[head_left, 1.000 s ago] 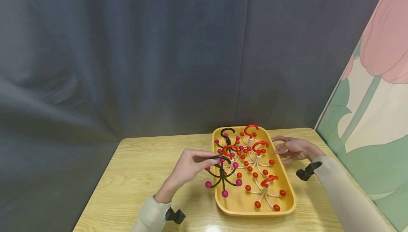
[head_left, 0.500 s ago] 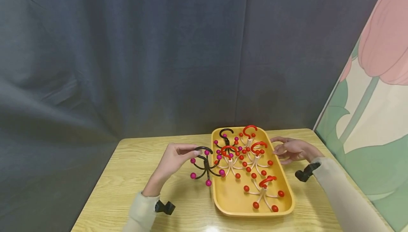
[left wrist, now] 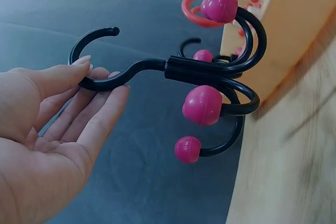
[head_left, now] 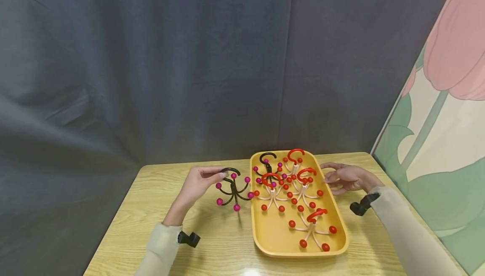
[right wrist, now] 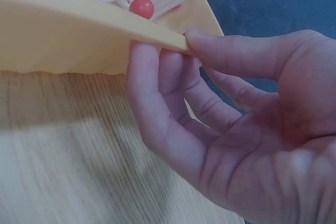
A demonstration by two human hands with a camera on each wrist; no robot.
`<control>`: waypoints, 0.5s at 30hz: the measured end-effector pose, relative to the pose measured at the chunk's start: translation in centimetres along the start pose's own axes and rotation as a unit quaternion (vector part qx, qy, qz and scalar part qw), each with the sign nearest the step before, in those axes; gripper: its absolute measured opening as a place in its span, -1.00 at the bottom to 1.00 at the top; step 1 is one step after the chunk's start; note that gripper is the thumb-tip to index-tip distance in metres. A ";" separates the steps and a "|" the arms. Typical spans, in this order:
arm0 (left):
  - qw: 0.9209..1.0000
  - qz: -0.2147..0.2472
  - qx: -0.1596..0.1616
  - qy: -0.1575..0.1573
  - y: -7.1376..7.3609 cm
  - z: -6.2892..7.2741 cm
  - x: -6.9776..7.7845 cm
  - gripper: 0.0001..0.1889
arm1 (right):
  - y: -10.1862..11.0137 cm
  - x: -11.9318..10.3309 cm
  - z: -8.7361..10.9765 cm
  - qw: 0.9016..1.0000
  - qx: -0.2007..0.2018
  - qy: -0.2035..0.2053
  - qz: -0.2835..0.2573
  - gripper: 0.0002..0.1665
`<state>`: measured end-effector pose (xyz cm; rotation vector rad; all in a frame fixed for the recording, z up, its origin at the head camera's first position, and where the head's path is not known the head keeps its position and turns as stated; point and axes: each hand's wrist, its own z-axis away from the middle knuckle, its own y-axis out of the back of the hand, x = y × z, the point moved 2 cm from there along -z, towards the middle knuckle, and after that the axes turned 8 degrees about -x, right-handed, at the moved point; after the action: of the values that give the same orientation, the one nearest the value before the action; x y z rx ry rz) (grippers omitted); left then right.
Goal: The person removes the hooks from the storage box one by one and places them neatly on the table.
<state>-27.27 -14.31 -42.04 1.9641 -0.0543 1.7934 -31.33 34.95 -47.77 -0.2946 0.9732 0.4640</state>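
My left hand point(head_left: 198, 183) pinches the hook of a black multi-arm hanger point(head_left: 233, 189) with magenta ball tips, just left of the yellow tray. In the left wrist view the thumb and fingers grip the curved hook of the black hanger point(left wrist: 189, 69), its arms spreading away from the hand. My right hand point(head_left: 346, 178) holds the right rim of the yellow tray point(head_left: 261, 244), thumb on the edge and fingers curled beneath it in the right wrist view. Inside the tray are several white hangers with red hooks and red balls, one being the front hanger point(head_left: 312, 227), plus another black hanger point(head_left: 268, 168).
The wooden table point(head_left: 151, 208) bears the tray on its right half. A dark curtain point(head_left: 189, 78) hangs behind the table's far edge. To the right stands a panel point(head_left: 447, 141) with a tulip picture.
My left hand has carried the black hanger from over the tray's left side leftward and farther back, to beside the tray. The right hand keeps its hold on the rim.
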 end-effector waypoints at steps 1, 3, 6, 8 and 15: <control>1.000 0.005 0.002 0.002 0.1 -0.1 -0.2 -0.64 | 0.0 0.0 0.0 1.000 0.002 0.000 -0.002 -0.13; 1.000 0.016 0.005 0.005 0.3 -0.4 -0.5 -0.64 | 0.0 0.1 0.0 1.000 0.003 -0.001 -0.004 -0.13; 1.000 0.027 0.009 0.009 0.7 -0.8 -1.3 -0.65 | 0.0 0.2 0.0 1.000 0.000 0.002 -0.005 -0.15; 0.999 0.030 0.010 0.009 0.9 -1.0 -1.9 -0.65 | 0.0 0.2 0.0 1.000 -0.003 0.004 -0.004 -0.14; 0.999 0.048 0.016 0.007 1.5 -2.2 -3.9 -0.64 | 0.1 0.3 0.0 1.000 -0.002 0.005 -0.005 -0.12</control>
<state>-30.40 -15.98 -45.24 2.0012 -0.1185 1.8796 -31.23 35.07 -47.99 -0.3050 0.9798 0.4551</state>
